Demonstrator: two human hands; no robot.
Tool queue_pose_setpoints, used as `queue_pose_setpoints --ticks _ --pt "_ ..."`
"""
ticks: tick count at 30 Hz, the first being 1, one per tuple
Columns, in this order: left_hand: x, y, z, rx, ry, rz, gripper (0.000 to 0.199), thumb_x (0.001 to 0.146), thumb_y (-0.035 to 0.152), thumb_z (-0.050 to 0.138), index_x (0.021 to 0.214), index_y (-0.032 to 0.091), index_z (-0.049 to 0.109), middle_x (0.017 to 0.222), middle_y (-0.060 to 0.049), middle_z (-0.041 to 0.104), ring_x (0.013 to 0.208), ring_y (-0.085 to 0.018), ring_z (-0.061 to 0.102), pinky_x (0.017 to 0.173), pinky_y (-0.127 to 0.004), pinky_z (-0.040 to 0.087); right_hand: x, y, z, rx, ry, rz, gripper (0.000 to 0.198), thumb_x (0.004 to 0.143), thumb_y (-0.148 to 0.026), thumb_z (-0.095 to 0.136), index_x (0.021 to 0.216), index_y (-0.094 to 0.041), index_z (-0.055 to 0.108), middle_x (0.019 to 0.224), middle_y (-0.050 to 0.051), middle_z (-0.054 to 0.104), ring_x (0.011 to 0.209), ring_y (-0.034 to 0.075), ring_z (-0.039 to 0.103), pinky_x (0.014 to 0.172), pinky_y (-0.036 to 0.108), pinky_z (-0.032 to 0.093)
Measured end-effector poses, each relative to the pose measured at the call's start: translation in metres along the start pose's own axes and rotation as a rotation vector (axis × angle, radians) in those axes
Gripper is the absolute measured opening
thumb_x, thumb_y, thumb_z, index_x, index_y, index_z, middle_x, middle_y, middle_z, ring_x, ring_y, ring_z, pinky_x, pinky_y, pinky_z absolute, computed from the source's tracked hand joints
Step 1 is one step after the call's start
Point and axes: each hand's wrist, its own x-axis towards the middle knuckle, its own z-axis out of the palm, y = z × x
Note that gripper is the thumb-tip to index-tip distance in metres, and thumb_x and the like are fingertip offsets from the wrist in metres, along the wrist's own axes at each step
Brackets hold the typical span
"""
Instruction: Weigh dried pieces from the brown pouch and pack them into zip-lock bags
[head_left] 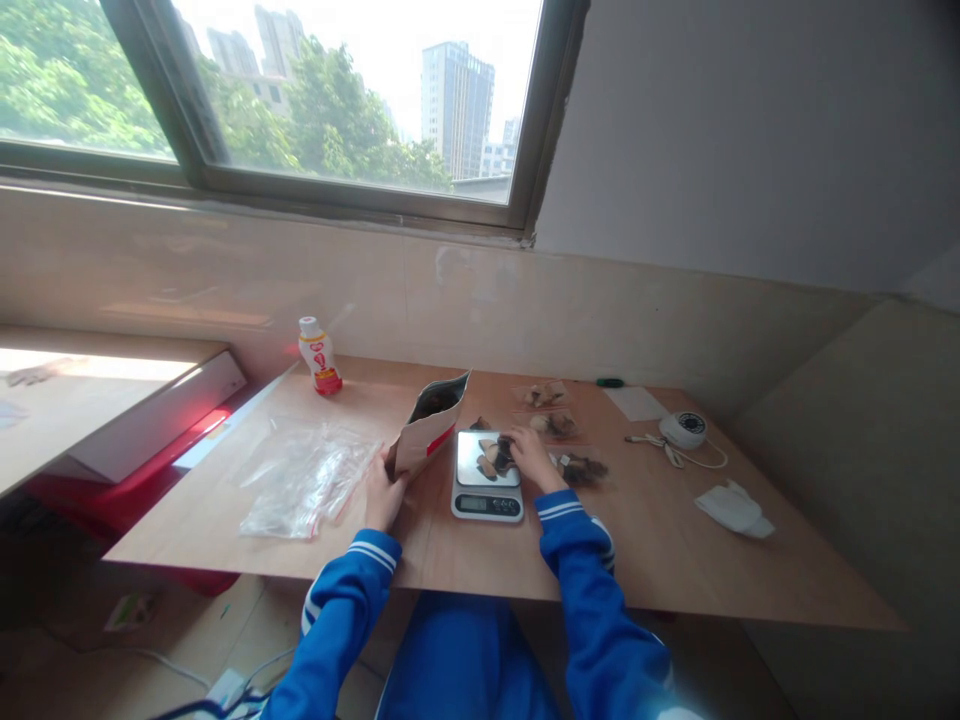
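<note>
My left hand (384,495) is closed on the lower left corner of a brown paper pouch (424,446), which is tilted with its mouth open and dark contents inside. To its right stands a white kitchen scale (487,505) with a metal plate. Pale and dark dried mushroom pieces (489,462) lie on that plate. My right hand (531,458) reaches over the plate's right edge, its fingertips closed at a dark piece. Another dried piece (480,424) rests on the table behind the scale.
Clear plastic zip bags (300,480) lie on the left of the table. A drink bottle (321,356) stands at the back left. Filled bags (551,424) sit right of the scale. Farther right are a white dome camera (682,430) with its cable and a crumpled tissue (733,508).
</note>
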Motion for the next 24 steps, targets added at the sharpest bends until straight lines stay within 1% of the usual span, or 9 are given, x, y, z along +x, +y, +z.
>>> queue_pose_setpoints --ticks 2,5,9,12,14,16,18,20,24 --pt "0.000 0.002 0.000 -0.015 -0.018 0.002 0.050 0.070 0.020 0.056 0.120 0.018 0.048 0.118 -0.010 0.057 0.121 -0.030 0.050 0.103 -0.048 0.040 -0.002 0.006 -0.003 -0.022 -0.041 0.022 0.048 0.079 0.000 0.044 0.117 -0.020 0.068 0.131 0.013 0.056 0.125 0.025 0.045 0.107 0.043 0.032" --pt "0.000 0.005 -0.001 -0.017 -0.018 0.005 0.049 0.070 0.021 0.056 0.119 0.017 0.049 0.118 -0.011 0.057 0.119 -0.031 0.051 0.102 -0.049 0.040 0.000 0.011 -0.011 -0.040 -0.094 0.035 0.054 0.079 0.001 0.041 0.120 -0.024 0.067 0.137 0.012 0.051 0.130 0.026 0.041 0.109 0.046 0.030" --pt "0.000 0.010 -0.003 -0.018 -0.023 -0.018 0.046 0.070 0.021 0.057 0.115 0.016 0.050 0.112 -0.010 0.058 0.113 -0.030 0.054 0.098 -0.048 0.043 0.024 -0.001 -0.018 -0.059 -0.094 -0.029 0.052 0.085 -0.002 0.035 0.126 -0.021 0.061 0.138 0.012 0.050 0.131 0.023 0.041 0.111 0.043 0.028" --pt "0.000 0.014 -0.004 -0.026 -0.024 -0.035 0.044 0.070 0.021 0.056 0.113 0.016 0.050 0.110 -0.010 0.059 0.110 -0.030 0.055 0.096 -0.048 0.044 0.054 -0.017 -0.008 -0.060 -0.133 -0.062 0.044 0.090 -0.007 0.038 0.122 -0.020 0.064 0.131 0.012 0.058 0.125 0.022 0.048 0.109 0.038 0.032" --pt "0.000 0.017 -0.004 -0.028 -0.024 -0.039 0.044 0.069 0.021 0.056 0.113 0.016 0.050 0.109 -0.010 0.059 0.109 -0.030 0.056 0.095 -0.048 0.045 0.073 -0.027 0.003 -0.059 -0.175 -0.070 0.039 0.087 -0.007 0.045 0.118 -0.019 0.067 0.125 0.011 0.063 0.119 0.022 0.054 0.107 0.035 0.035" --pt "0.000 0.018 -0.005 -0.024 -0.020 -0.038 0.045 0.069 0.022 0.056 0.113 0.016 0.051 0.110 -0.010 0.059 0.109 -0.030 0.056 0.095 -0.048 0.045 0.085 -0.034 0.013 -0.057 -0.189 -0.058 0.039 0.084 -0.005 0.051 0.117 -0.018 0.067 0.122 0.011 0.065 0.115 0.022 0.058 0.104 0.033 0.038" --pt "-0.001 0.018 -0.005 -0.016 -0.015 -0.038 0.046 0.068 0.022 0.056 0.113 0.017 0.051 0.110 -0.010 0.059 0.110 -0.030 0.056 0.096 -0.048 0.044 0.091 -0.039 0.021 -0.049 -0.176 -0.033 0.038 0.082 -0.007 0.056 0.116 -0.017 0.066 0.118 0.012 0.067 0.111 0.023 0.061 0.099 0.032 0.042" --pt "-0.001 0.018 -0.005 -0.010 -0.014 -0.046 0.047 0.068 0.022 0.056 0.114 0.017 0.051 0.110 -0.010 0.059 0.111 -0.030 0.055 0.096 -0.048 0.045 0.090 -0.042 0.024 -0.032 -0.156 -0.009 0.029 0.081 -0.011 0.061 0.109 -0.017 0.069 0.110 0.011 0.071 0.103 0.022 0.064 0.093 0.031 0.045" --pt "0.000 0.017 -0.004 0.009 -0.013 -0.064 0.049 0.068 0.021 0.057 0.117 0.018 0.050 0.111 -0.009 0.059 0.111 -0.031 0.055 0.094 -0.048 0.046 0.085 -0.048 0.016 0.024 -0.112 -0.002 0.012 0.078 -0.018 0.069 0.090 -0.016 0.072 0.091 0.009 0.074 0.089 0.020 0.066 0.082 0.029 0.048"
